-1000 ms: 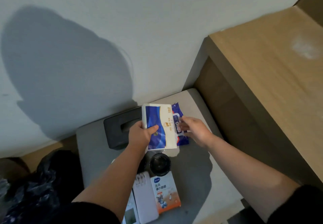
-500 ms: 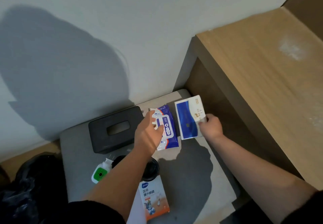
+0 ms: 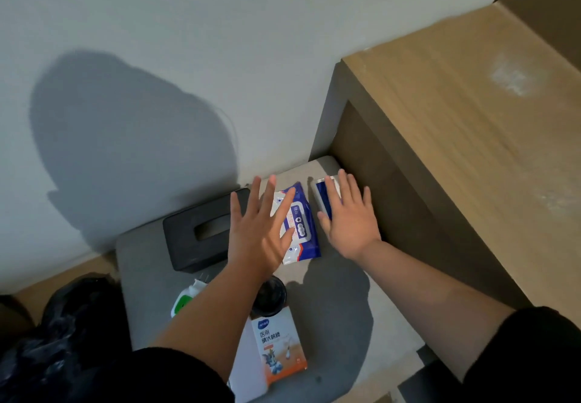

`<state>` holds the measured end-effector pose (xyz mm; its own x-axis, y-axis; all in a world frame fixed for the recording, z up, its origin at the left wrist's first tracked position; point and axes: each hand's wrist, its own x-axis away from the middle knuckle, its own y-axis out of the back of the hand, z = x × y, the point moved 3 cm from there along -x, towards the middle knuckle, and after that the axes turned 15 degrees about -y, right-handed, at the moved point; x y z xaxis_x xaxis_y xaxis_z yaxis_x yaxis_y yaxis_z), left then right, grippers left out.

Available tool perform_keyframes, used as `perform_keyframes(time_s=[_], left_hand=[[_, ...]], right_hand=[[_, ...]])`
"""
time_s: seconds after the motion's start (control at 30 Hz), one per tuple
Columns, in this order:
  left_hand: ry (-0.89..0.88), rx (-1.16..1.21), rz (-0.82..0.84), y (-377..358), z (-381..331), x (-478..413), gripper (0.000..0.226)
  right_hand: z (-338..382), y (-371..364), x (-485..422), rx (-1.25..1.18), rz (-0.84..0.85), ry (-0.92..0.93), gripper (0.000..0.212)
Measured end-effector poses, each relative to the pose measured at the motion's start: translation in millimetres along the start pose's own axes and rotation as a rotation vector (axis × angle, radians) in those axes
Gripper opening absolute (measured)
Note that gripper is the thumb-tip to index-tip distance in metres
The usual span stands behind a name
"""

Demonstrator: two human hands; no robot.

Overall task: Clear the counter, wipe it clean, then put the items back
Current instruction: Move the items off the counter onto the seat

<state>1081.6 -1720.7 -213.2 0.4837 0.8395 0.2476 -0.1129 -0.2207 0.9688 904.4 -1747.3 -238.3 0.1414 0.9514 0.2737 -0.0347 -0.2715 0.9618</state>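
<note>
So the blue-and-white paper pack (image 3: 322,196) isn't being carried around any more. A second ago it was being held up in the left grip (image 3: 256,236), and half a second ago it was being taken across by the right grip (image 3: 349,223). Now it's being left lying flat on the grey stool (image 3: 333,314). It's lying to the right of the black tissue box (image 3: 201,232), just past the wipes pack (image 3: 303,214), which is lying right beside that box.

Going by that, one more item is being parked off the wooden worktop (image 3: 456,125), which is standing higher up, well to the right of the tissue box. Pale dusty smears are being shown on it, so the wiping is probably being lined up next.

Both grips are being held fully open, fingers straight and spread, and nothing is being gripped. The right one is being laid flat over the paper pack, seemingly patting it into place. The left one is being held spread over the wipes pack and the right end of the tissue box. Whether it's touching or hovering can't be told.

An orange box (image 3: 279,352) and a dark jar (image 3: 270,295) are being kept just in front of the tissue box.
</note>
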Motion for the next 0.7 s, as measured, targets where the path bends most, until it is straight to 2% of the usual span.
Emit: perform_keyframes(time_s=[0.2, 0.4, 0.53, 0.7], left_hand=[[-0.060, -0.068, -0.168, 57, 1, 19, 0.072], [-0.089, -0.171, -0.103, 135, -25, 52, 0.076], [-0.164, -0.133, -0.242, 179, -57, 67, 0.071], [-0.237, -0.133, -0.212, 210, -116, 69, 0.070]], right_hand=[[-6, 59, 51, -0.006, -0.072, 0.007, 0.068], [-31, 134, 109, -0.052, -0.171, -0.074, 0.068], [-56, 176, 145, -0.087, -0.226, -0.155, 0.069], [-108, 207, 193, -0.108, -0.245, -0.262, 0.068]])
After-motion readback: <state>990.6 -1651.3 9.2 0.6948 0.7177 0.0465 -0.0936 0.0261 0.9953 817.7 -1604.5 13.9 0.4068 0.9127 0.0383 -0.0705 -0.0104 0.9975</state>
